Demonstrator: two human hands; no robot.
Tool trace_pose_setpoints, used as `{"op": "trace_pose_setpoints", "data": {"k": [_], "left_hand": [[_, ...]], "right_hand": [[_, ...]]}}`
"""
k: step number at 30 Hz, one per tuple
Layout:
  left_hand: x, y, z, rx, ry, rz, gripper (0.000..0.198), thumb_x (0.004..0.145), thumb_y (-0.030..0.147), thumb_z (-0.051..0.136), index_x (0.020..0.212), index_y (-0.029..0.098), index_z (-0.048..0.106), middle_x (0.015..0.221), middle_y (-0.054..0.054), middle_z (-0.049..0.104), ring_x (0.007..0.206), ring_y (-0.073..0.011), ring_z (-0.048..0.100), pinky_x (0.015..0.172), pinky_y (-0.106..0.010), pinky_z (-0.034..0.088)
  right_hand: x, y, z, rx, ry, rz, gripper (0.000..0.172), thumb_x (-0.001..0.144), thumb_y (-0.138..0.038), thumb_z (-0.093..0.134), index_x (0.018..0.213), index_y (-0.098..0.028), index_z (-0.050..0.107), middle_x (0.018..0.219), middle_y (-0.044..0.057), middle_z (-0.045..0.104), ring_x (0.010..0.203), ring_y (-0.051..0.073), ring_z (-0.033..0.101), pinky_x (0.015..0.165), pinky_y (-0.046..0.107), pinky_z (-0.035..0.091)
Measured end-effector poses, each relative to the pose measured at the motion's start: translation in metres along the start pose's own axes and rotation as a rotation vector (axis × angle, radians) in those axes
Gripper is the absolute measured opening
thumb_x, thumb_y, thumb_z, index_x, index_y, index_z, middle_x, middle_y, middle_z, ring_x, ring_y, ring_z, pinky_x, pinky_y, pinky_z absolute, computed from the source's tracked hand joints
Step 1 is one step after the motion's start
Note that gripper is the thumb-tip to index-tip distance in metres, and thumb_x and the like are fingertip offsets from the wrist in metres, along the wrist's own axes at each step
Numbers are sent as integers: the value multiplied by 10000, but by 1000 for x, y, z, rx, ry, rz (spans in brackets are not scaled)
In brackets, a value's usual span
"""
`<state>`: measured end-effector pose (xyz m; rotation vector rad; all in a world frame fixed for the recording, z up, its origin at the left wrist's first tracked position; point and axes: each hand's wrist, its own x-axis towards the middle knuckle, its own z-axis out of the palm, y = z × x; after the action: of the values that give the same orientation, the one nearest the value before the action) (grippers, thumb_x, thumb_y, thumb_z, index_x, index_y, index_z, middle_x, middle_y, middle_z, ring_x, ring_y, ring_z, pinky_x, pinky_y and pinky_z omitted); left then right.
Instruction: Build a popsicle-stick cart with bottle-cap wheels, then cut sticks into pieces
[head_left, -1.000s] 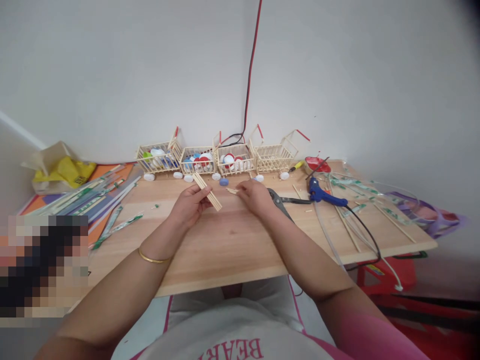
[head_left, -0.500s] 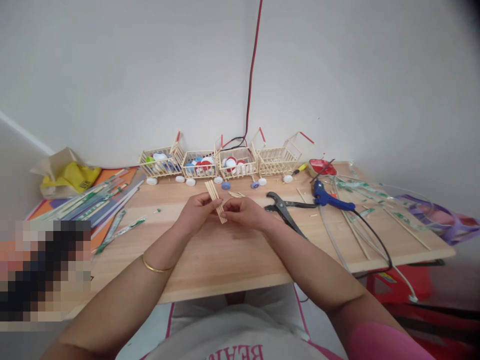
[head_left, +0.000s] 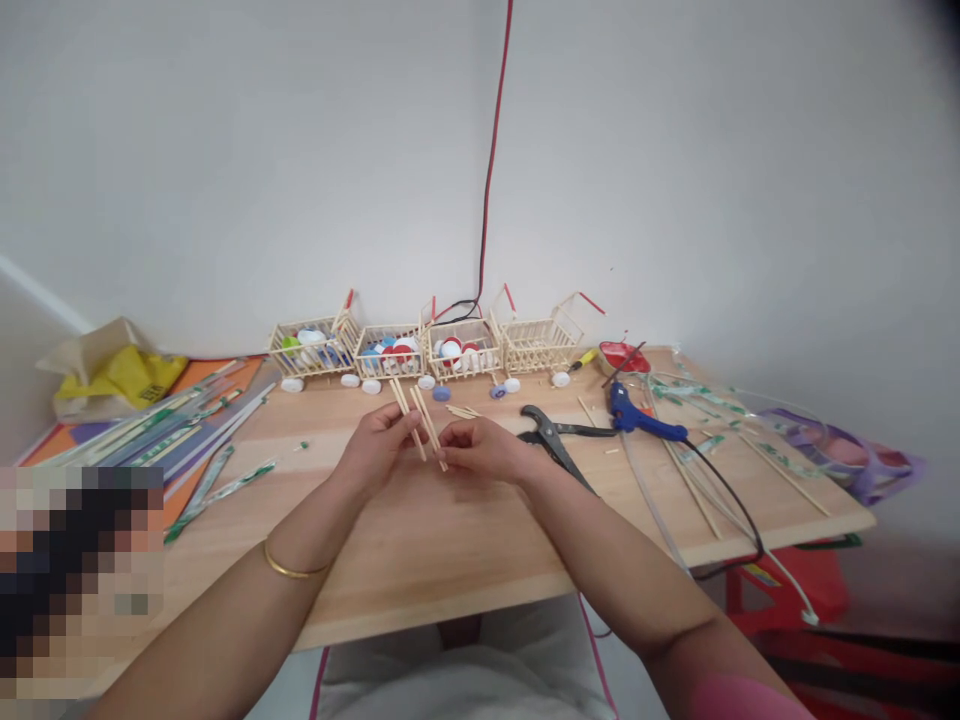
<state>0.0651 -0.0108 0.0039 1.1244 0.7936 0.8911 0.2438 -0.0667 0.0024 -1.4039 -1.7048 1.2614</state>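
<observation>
My left hand [head_left: 381,440] is closed around a pair of thin wooden sticks [head_left: 407,415], which tilt up and to the left. Another pair of wooden sticks [head_left: 428,421] is pinched near its lower end by my right hand [head_left: 476,450]. The two pairs stand side by side with a narrow gap, above the wooden table [head_left: 450,540]. Just behind my right hand lie a few loose short sticks [head_left: 463,410]. Black-handled pliers [head_left: 559,440] rest to the right of that hand, partly hidden by my forearm.
Several small stick-built carts [head_left: 465,350] on bottle-cap wheels line the wall. A blue glue gun [head_left: 645,415] with a black cord, a red bowl [head_left: 626,355] and a yellow cutter [head_left: 585,360] are at right. Wrapped sticks [head_left: 172,420] and a yellow bag [head_left: 124,382] are at left.
The sticks, bunched together half a second ago, are now parted into two pairs, one in each hand. The whole view has shifted slightly downward and left.
</observation>
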Motion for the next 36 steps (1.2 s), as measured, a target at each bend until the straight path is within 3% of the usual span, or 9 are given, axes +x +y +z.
{"op": "trace_pose_setpoints", "data": {"k": [5, 9, 16, 27, 31, 36], "left_hand": [[-3, 2, 1, -3, -78, -8, 272, 752, 388, 708, 722, 176, 541, 495, 63, 484, 435, -63, 414, 425, -172, 300], [-5, 8, 3, -72, -57, -27, 320, 714, 377, 752, 707, 175, 503, 465, 107, 342, 383, -25, 268, 383, -152, 187], [-3, 14, 3, -114, 83, -20, 358, 622, 375, 810, 691, 141, 547, 476, 102, 373, 377, -5, 251, 356, -140, 169], [0, 15, 0, -107, 172, 7, 360, 582, 338, 812, 753, 139, 567, 482, 100, 421, 374, -8, 276, 356, -149, 166], [3, 14, -3, -65, 206, -10, 344, 592, 349, 796, 738, 147, 558, 441, 116, 362, 368, -13, 259, 360, -152, 171], [6, 14, -9, -30, 206, -25, 339, 604, 364, 787, 726, 150, 553, 417, 121, 334, 363, -16, 249, 362, -154, 165]], "right_hand": [[2, 6, 0, -43, -9, -39, 165, 827, -326, 585, 801, -171, 636, 695, -25, 615, 592, 86, 481, 535, 200, 324], [1, 4, -2, -62, -12, -41, 158, 830, -320, 575, 802, -173, 625, 701, -27, 605, 598, 84, 468, 534, 197, 324], [-2, 3, -6, -120, -37, -52, 128, 822, -284, 575, 827, -166, 625, 711, -20, 603, 630, 93, 484, 555, 197, 335], [-5, -6, -12, -148, -37, -41, 112, 798, -250, 572, 804, -158, 635, 685, -20, 576, 633, 101, 477, 574, 213, 345], [-6, -11, -13, -88, 47, -27, 131, 799, -263, 571, 767, -148, 625, 659, -27, 541, 612, 93, 447, 560, 215, 319], [-2, -12, -15, 59, 242, 32, 168, 772, -315, 600, 748, -149, 614, 607, -40, 506, 567, 88, 435, 545, 219, 315]]}}
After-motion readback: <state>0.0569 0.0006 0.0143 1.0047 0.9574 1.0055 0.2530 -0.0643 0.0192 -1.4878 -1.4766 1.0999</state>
